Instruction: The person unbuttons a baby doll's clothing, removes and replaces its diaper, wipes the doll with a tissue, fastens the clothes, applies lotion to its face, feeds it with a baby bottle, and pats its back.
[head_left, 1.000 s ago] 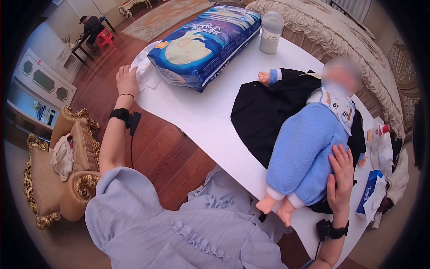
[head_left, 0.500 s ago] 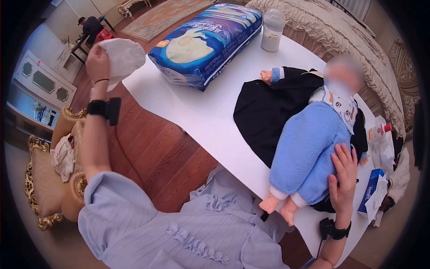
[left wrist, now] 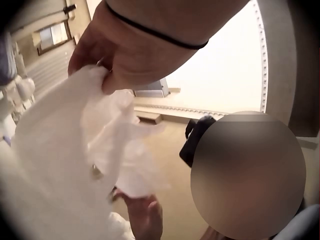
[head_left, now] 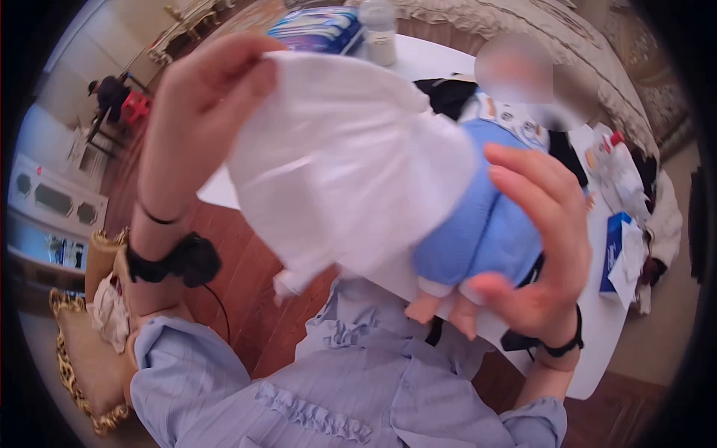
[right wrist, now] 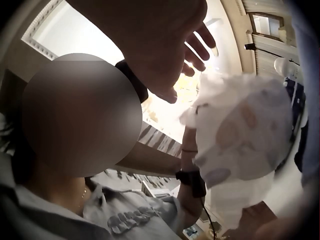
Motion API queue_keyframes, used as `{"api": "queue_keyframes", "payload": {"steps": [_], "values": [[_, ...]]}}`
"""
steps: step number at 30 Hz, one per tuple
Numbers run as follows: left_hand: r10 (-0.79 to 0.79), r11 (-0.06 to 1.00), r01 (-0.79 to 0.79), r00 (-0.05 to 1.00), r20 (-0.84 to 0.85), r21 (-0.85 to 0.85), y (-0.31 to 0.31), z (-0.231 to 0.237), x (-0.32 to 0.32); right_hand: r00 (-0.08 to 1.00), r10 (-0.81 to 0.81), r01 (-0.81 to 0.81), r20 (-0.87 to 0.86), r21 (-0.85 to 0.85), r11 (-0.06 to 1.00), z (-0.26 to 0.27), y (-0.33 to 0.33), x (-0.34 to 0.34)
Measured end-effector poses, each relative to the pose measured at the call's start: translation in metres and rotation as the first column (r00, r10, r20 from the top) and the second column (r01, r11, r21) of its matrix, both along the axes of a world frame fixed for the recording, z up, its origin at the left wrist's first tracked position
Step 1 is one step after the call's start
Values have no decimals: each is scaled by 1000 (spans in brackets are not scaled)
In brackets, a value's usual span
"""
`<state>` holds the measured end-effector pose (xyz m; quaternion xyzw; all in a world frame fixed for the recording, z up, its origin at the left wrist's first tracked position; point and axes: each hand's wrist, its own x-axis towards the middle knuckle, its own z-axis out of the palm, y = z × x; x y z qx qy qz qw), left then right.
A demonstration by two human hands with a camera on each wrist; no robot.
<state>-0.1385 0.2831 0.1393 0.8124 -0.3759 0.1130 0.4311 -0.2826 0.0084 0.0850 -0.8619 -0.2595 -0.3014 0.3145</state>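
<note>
Left hand point(head_left: 198, 127) is pinching the edge of a white diaper point(head_left: 351, 149) between thumb and fingers. Diaper is hanging opened out, in the air in front of the baby doll point(head_left: 478, 224), hiding part of it in the head view. Right hand point(head_left: 549, 231) is hovering over the doll's legs, fingers slightly bent, thumb spread apart, gripping nothing; fingertips are coming out near the diaper's edge, contact can't be told. Hands are staying well apart.

Doll is lying on its back on a white table point(head_left: 426, 60), wearing blue fleece trousers and a bib point(head_left: 515, 123) with a printed face; bare feet are pointing toward the person. Black cloth point(head_left: 448, 93) is lying under the doll. Feeding bottle point(head_left: 379, 33) is standing beyond the doll to the left, with a blue diaper pack point(head_left: 317, 28) lying next farther left, partly covered. Blue tissue box point(head_left: 612, 250) is sitting right of the doll, a tissue sticking out. Gilded armchair point(head_left: 82, 336) is standing well left of the doll.
</note>
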Motion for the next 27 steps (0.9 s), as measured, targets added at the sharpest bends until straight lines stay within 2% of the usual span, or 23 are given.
{"api": "queue_keyframes", "payload": {"steps": [2,3,5,8,10,13,15,16,17,18,19,20,21,22,23,24,25,27], "values": [[-45,996,43,999,-26,-82,-41,-17,-8,974,-129,148,187,-91,985,4,7,-7],[-97,990,94,995,-18,-110,-56,-25,-7,969,-159,179,189,-97,979,4,6,-9],[-149,977,139,988,-48,-160,-81,-34,-7,903,-259,317,342,-123,941,-4,-1,-8],[-188,968,167,977,-100,-187,-104,-38,-5,881,-281,381,381,-216,899,-12,-30,-4],[-216,964,190,967,-137,-184,-113,-39,-3,895,-279,359,349,-190,914,-6,-40,-5],[-235,964,216,964,-124,-154,-123,-38,-5,884,-252,326,394,-136,935,6,-31,-6],[-251,965,252,968,27,-77,-131,-33,-12,897,-256,330,361,-162,930,8,-19,-12],[-250,965,251,968,23,-77,-134,-31,-15,908,-261,333,329,-188,924,9,-14,-16],[-262,960,267,963,65,-83,-138,-29,-18,933,-304,343,194,-213,915,15,-9,-23],[-272,955,282,956,107,-89,-139,-26,-20,934,-302,340,192,-214,916,17,-9,-23],[-268,956,278,958,104,-91,-137,-20,-21,947,-289,317,141,-246,916,19,-10,-23],[-263,964,264,963,55,-18,-135,-12,-23,957,-275,290,91,-277,916,20,-10,-23],[-251,967,250,968,10,54,-132,-7,-22,959,-268,283,92,-278,918,20,-10,-24],[-242,969,241,970,13,53,-129,-7,-13,968,-202,245,149,-376,894,19,-12,-25],[-254,963,244,964,-80,-115,-127,-10,4,971,-131,212,200,-470,857,19,-14,-25],[-279,933,226,946,-167,-280,-123,-14,20,971,-122,207,205,-469,859,19,-19,-24],[-272,934,220,949,-161,-280,-114,-20,36,972,-79,152,220,-336,930,20,-28,-20],[-236,906,69,902,-362,-418,-94,-38,63,965,-11,26,262,-53,998,22,-50,-12]]}}
